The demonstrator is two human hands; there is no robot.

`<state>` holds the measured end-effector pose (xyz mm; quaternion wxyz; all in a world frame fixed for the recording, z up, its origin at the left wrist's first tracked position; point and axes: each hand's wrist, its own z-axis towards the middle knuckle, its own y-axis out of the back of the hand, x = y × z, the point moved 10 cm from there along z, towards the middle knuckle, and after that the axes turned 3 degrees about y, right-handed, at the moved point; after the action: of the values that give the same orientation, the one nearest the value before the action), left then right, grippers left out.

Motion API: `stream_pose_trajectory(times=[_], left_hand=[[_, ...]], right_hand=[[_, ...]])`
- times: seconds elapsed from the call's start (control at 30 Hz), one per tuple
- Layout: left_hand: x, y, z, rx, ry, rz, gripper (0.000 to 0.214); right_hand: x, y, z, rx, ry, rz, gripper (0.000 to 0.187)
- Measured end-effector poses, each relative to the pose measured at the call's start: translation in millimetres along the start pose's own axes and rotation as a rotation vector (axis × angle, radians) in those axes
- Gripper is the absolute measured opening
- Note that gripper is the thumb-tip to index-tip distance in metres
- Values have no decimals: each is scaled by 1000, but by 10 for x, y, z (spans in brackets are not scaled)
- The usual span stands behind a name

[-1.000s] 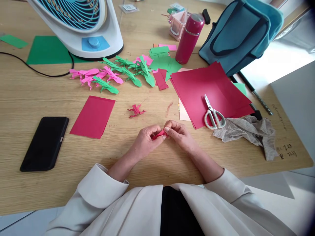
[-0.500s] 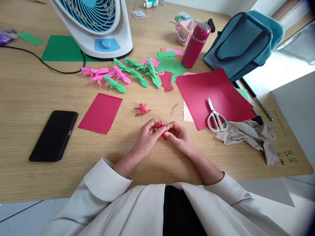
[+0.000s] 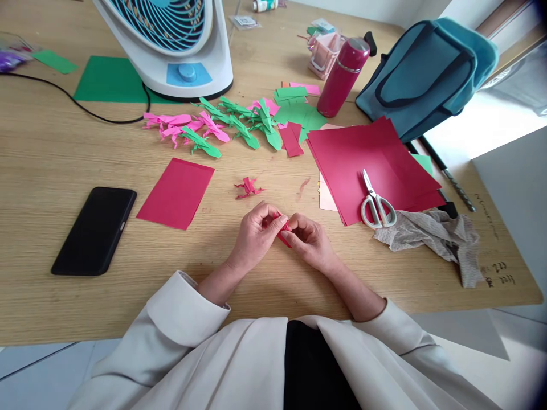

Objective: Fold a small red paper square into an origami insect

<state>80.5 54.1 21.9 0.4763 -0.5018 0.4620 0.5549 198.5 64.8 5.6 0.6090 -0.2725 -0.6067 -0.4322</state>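
A small folded piece of red paper (image 3: 285,234) is pinched between my two hands, just above the table near its front. My left hand (image 3: 257,234) grips its upper end with thumb and fingers. On the other side, my right hand (image 3: 308,240) pinches it with thumb and forefinger; the fingers partly cover the folds. Just beyond my hands lies a finished-looking red origami figure (image 3: 248,187) with thin legs. Farther back, several green origami figures (image 3: 268,130) and pink origami figures (image 3: 171,124) lie in a cluster.
Red paper sheets (image 3: 337,148) lie at right under white-handled scissors (image 3: 376,205), beside a crumpled cloth (image 3: 431,228). Smaller red sheets (image 3: 177,193) and a black phone (image 3: 94,230) lie at left. Behind stand a fan (image 3: 188,74), a red bottle (image 3: 344,77) and a teal bag (image 3: 427,74).
My fingers have shifted slightly on the red paper, and its raised points are now more covered. The whole view has moved a little; the things on the table lie as before.
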Motion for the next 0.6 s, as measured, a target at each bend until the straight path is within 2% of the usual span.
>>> stream_pose_trajectory(times=[0.23, 0.43, 0.6], left_hand=[[12, 36, 10, -11, 23, 12, 23], [122, 0, 51, 77, 112, -92, 25], [144, -40, 69, 162, 123, 32, 16]], right_hand=[[-11, -22, 6, 34, -40, 14, 29], [-132, -23, -12, 61, -177, 128, 34], [-113, -19, -10, 120, -181, 110, 32]])
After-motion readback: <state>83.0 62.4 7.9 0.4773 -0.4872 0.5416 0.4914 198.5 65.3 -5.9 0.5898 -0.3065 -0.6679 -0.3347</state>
